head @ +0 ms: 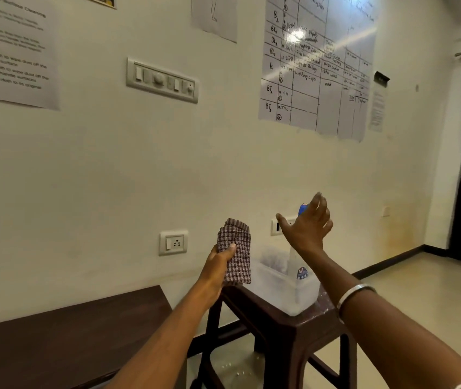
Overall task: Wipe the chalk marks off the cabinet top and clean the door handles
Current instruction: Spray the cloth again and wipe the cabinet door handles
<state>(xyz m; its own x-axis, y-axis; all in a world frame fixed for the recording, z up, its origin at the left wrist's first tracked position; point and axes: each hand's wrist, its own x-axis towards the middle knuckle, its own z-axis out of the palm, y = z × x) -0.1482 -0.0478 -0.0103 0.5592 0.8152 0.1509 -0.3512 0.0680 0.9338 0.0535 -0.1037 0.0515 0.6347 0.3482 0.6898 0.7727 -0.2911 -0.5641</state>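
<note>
Our left hand [219, 258] grips the folded maroon-checked cloth [234, 252] at centre frame; our right hand [308, 223], fingers spread, nears the blue-capped clear bottle [300, 242]. A careless reach could topple it from the translucent plastic tub [285, 293].

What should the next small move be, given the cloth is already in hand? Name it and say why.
Probably close the right hand around the spray bottle and lift it from the clear tub on the stool. The left hand grips the folded checked cloth, while the right, fingers spread, hovers at the bottle's blue top.
</note>
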